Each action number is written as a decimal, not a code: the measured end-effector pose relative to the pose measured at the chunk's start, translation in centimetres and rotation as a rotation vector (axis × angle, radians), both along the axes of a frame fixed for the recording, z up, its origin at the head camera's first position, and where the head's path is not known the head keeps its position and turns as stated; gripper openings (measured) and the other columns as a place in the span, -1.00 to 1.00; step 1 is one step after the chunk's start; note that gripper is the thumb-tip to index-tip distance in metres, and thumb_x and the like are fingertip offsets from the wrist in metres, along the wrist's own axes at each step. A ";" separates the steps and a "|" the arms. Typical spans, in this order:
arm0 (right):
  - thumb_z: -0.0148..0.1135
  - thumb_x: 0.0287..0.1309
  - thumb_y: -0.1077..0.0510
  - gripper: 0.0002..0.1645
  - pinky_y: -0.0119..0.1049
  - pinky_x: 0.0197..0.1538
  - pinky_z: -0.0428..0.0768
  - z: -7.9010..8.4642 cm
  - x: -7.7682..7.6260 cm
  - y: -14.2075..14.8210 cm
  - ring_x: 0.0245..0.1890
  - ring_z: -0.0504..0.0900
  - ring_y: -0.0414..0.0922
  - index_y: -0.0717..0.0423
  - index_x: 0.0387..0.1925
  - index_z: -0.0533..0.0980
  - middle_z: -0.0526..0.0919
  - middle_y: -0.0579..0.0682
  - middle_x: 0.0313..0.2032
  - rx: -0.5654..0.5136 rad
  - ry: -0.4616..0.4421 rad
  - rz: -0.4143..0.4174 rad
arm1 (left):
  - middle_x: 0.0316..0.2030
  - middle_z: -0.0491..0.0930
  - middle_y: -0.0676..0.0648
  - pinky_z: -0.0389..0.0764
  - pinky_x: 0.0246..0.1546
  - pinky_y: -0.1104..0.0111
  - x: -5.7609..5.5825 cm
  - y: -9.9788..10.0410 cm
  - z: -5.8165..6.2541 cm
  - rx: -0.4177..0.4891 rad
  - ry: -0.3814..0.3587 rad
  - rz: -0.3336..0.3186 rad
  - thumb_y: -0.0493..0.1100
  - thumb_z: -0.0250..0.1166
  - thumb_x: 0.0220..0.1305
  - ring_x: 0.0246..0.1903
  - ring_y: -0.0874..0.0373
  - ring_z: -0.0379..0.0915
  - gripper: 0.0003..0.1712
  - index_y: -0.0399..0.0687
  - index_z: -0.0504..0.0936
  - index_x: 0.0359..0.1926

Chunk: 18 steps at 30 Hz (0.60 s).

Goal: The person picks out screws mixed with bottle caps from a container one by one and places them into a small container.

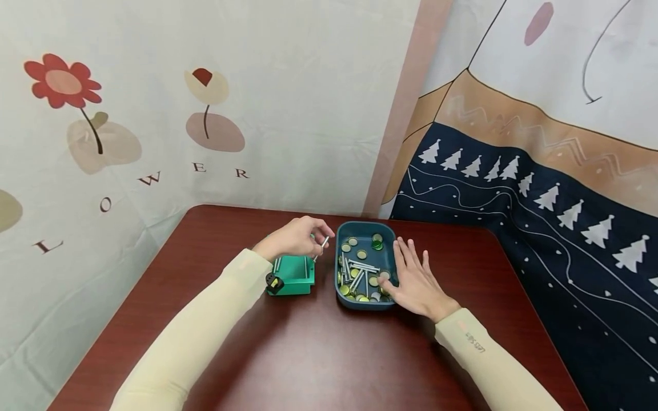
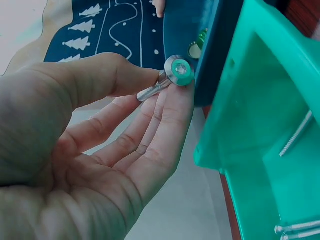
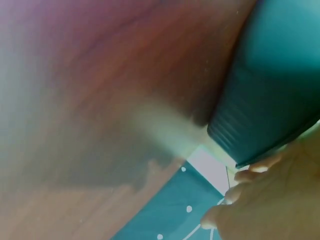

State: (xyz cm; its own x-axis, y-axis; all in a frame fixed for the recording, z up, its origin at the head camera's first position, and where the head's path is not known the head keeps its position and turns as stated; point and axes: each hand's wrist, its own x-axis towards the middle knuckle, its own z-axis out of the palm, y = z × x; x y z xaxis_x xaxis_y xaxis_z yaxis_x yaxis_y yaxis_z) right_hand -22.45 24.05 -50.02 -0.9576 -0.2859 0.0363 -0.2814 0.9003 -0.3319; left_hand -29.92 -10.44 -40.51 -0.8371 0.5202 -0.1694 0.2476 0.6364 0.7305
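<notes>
My left hand (image 1: 297, 237) pinches a silver bolt (image 2: 178, 71) between thumb and fingertips, its round socket head facing the left wrist camera. Below and partly behind that hand stands a small green bin (image 1: 294, 287), with several bolts (image 2: 297, 134) lying inside. To the right sits a blue rectangular container (image 1: 366, 306) holding bottle caps (image 1: 362, 254) and more silver bolts (image 1: 364, 266). Fingers spread and straight, my right hand (image 1: 418, 288) rests against the container's right side, its thumb over the rim.
Both containers stand toward the far side of a reddish-brown table (image 1: 329, 354). A black-and-yellow piece (image 1: 275, 283) is at the green bin's left front corner. Behind the table hangs a flower-printed cloth (image 1: 298, 114), with a dark tree-patterned cloth (image 1: 514, 205) to the right.
</notes>
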 end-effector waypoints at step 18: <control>0.26 0.68 -0.34 0.23 0.56 0.86 -0.15 -1.0 -0.8 2.0 0.95 -0.16 0.31 0.15 0.93 -0.08 -0.12 0.15 0.94 0.031 0.055 0.108 | 0.13 0.81 -0.23 0.89 -0.04 0.19 -0.1 -3.5 0.3 0.005 -0.039 0.066 -0.40 0.45 0.49 -0.20 0.05 0.80 -0.51 -0.10 0.76 0.37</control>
State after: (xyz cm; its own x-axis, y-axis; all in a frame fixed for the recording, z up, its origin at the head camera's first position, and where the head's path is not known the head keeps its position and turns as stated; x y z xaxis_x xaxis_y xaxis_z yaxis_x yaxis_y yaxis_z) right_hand -23.23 26.03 -51.05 -0.9180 -0.3889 0.0776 -0.3942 0.8735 -0.2857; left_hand -30.02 -13.92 -40.18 -0.8625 0.4649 -0.1999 0.1765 0.6466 0.7422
